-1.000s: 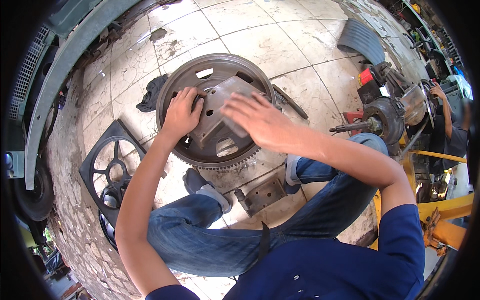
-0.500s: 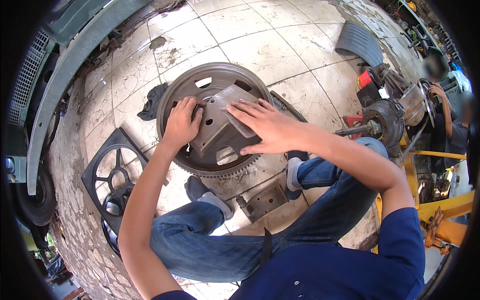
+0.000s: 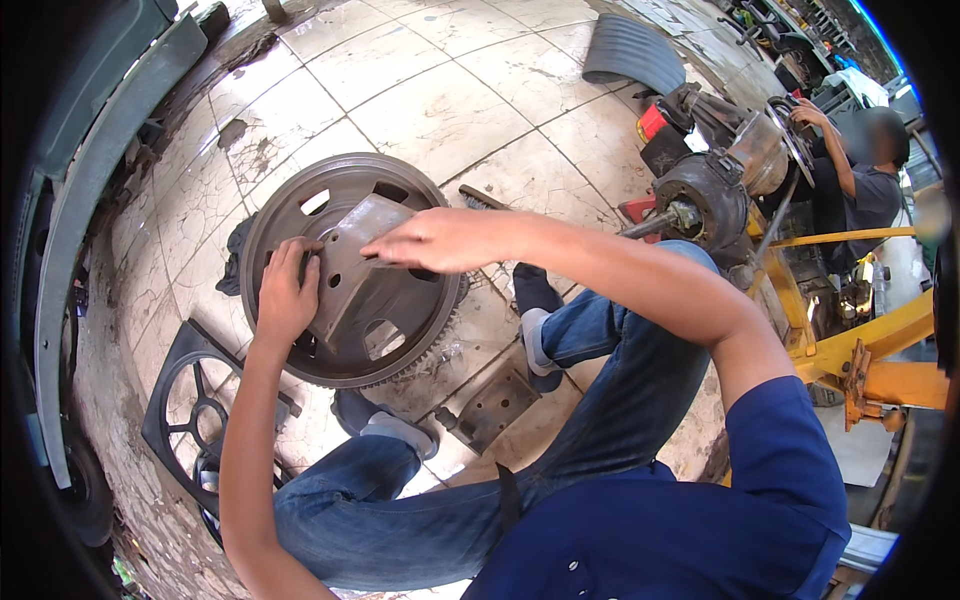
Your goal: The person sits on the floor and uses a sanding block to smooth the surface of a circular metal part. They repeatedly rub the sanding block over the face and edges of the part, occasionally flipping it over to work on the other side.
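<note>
One holed metal plate [image 3: 351,272] already lies on the flywheel [image 3: 427,308], left of the frame's middle. The left hand [image 3: 288,290] bends its fingers; the right hand [image 3: 430,240] has fingers together. Their grip, and the work left, I can't tell.

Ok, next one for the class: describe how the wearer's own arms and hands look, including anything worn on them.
The left hand and right hand are both ungloved, and no watch or bracelet shows. The right arm is bare up to a short, dark blue sleeve. The left arm is bare as far as it shows.
</note>
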The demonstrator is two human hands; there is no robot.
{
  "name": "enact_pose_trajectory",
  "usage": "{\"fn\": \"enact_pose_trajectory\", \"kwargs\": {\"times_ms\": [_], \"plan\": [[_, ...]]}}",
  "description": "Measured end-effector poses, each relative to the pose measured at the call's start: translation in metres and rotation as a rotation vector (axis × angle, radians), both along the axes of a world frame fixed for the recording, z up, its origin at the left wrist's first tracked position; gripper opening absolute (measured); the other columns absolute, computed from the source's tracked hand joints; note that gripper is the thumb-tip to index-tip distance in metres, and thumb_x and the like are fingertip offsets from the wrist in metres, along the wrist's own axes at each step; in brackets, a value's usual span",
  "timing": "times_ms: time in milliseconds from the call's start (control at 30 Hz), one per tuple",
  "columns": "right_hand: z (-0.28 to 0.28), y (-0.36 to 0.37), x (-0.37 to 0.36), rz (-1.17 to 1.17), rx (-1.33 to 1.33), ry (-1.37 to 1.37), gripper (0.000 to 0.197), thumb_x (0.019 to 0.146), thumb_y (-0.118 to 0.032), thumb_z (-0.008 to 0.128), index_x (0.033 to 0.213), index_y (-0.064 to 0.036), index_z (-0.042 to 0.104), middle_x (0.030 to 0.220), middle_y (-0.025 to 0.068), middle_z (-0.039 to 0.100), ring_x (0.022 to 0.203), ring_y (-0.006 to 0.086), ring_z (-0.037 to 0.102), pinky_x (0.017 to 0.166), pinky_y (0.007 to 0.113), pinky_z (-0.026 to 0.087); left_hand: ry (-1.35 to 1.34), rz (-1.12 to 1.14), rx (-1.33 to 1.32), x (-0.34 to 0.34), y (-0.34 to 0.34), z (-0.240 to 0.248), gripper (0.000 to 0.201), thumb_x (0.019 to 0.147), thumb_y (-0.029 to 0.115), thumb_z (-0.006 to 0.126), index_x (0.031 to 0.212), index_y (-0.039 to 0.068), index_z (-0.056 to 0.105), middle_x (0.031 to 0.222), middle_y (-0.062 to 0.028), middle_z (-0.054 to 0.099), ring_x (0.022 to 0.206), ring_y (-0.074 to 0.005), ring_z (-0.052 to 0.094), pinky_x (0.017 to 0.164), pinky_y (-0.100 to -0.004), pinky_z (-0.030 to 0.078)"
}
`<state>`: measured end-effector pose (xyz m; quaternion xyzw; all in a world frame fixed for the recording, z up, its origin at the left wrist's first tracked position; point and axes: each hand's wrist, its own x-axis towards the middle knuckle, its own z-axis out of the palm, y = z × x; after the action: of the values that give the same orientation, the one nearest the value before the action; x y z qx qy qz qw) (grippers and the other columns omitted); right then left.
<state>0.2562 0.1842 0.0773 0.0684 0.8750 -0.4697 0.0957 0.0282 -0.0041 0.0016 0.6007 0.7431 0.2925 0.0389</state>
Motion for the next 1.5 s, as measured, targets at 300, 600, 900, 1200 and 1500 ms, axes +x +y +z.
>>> {"fn": "enact_pose_trajectory", "kwargs": {"times_ms": [300, 600, 900, 1200, 1500], "plan": [[-0.033, -0.013, -0.002, -0.028, 0.375, 0.252, 0.055, 0.096, -0.039, 0.067, 0.144, -0.0137, 0.058, 0.147, 0.0109, 0.058, 0.14, 0.0307, 0.048, 0.122, 0.055, 0.029, 0.007, -0.017, 0.024, 0.002, 0.001, 0.002, 0.018, 0.096, 0.008, 0.058, 0.113, 0.005, 0.063, 0.117, -0.0126, 0.064, 0.112, -0.0354, 0.061, 0.096, -0.0437, 0.046], [-0.046, -0.02, -0.005, -0.021, 0.543, 0.411, 0.05, 0.094, -0.04, 0.068, 0.141, -0.0215, 0.061, 0.139, 0.007, 0.064, 0.134, 0.0226, 0.056, 0.123, 0.055, 0.025, 0.0, -0.026, 0.05, 0.003, 0.006, -0.003, 0.016, 0.096, 0.009, 0.058, 0.111, 0.005, 0.062, 0.114, -0.014, 0.065, 0.109, -0.037, 0.061, 0.094, -0.0453, 0.047], [-0.037, -0.013, -0.003, -0.011, 0.552, 0.403, 0.044, 0.094, -0.039, 0.068, 0.136, -0.025, 0.066, 0.134, 0.0026, 0.068, 0.128, 0.0199, 0.061, 0.121, 0.053, 0.03, 0.021, 0.021, 0.008, 0.0, 0.0, -0.001, 0.017, 0.098, 0.016, 0.058, 0.111, 0.008, 0.064, 0.111, -0.0113, 0.065, 0.111, -0.0331, 0.061, 0.095, -0.0451, 0.047], [-0.036, -0.004, -0.007, 0.057, 0.554, 0.455, 0.04, 0.093, -0.043, 0.068, 0.127, -0.0225, 0.072, 0.127, 0.0019, 0.071, 0.124, 0.0205, 0.063, 0.119, 0.053, 0.032, 0.03, 0.037, -0.004, 0.002, -0.001, 0.0, 0.017, 0.098, 0.017, 0.058, 0.11, 0.008, 0.065, 0.114, -0.0093, 0.064, 0.113, -0.0306, 0.06, 0.096, -0.0443, 0.046], [-0.036, 0.009, -0.012, 0.081, 0.563, 0.452, 0.037, 0.093, -0.039, 0.069, 0.124, -0.0206, 0.073, 0.126, 0.0001, 0.072, 0.124, 0.0191, 0.063, 0.117, 0.049, 0.036, 0.019, 0.013, 0.023, -0.001, -0.001, -0.005, 0.017, 0.098, 0.017, 0.058, 0.108, 0.007, 0.067, 0.116, -0.0085, 0.064, 0.112, -0.0306, 0.06, 0.097, -0.044, 0.047]]}}
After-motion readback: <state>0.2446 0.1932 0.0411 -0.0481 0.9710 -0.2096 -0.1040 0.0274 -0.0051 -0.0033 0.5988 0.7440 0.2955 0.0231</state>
